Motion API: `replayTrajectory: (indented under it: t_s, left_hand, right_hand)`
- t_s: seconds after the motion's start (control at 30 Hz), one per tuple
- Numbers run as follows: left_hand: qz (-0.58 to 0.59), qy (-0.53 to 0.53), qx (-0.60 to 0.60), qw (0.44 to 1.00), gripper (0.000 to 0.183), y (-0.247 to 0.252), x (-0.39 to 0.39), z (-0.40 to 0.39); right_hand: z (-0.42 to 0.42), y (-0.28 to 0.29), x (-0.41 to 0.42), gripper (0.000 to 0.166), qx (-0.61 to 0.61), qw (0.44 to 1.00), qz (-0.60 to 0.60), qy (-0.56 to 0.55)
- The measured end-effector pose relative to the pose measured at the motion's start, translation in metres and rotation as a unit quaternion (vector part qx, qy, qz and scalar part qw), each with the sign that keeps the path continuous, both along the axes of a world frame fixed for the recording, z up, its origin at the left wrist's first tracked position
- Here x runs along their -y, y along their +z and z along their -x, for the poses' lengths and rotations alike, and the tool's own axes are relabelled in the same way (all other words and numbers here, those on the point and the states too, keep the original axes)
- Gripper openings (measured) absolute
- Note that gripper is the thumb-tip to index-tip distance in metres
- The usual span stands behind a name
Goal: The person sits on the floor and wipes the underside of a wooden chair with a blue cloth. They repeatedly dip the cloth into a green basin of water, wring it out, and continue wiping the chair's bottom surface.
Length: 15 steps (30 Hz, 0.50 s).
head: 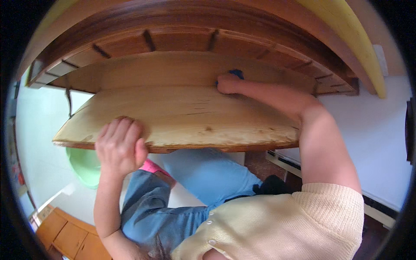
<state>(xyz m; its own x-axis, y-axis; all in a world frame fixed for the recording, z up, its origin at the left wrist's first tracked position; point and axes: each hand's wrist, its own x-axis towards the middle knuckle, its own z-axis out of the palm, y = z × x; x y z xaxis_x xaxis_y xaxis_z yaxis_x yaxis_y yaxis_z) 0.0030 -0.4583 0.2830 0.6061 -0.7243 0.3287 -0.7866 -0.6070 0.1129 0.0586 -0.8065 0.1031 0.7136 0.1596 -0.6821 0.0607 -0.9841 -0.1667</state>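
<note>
A wide pale wooden board [156,104], like the seat of a bench, spans the middle of the view, its front edge rough and worn. Far back on it, right of the middle, my right hand [228,83] is closed around a blue cloth [236,73] pressed against the wood. Only bits of the cloth show past the fist. My left hand [120,144] rests over the board's front edge on the left, fingers bent on the top surface. How firmly it grips the edge is hidden under the palm.
Behind the board rises a reddish-brown wooden back [182,40] with dark upright gaps. A light green basin [85,169] stands on the floor below the left end. My foot wears a pink slipper [152,166]. An orange-brown wooden cabinet [70,239] is at lower left.
</note>
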Motion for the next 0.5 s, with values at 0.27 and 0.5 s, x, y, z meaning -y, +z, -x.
replayTrajectory:
  t_s: [0.27, 0.5]
  left_hand:
    - [0.066, 0.029, 0.039, 0.997, 0.016, 0.004, -0.023, -0.010]
    - [0.183, 0.172, 0.051, 0.967, 0.008, -0.012, -0.075, -0.031]
  right_hand:
    - [-0.063, 0.007, -0.103, 0.039, 0.027, 0.997, -0.031, 0.061]
    - [-0.106, -0.014, -0.192, 0.042, 0.052, 0.994, -0.063, 0.068]
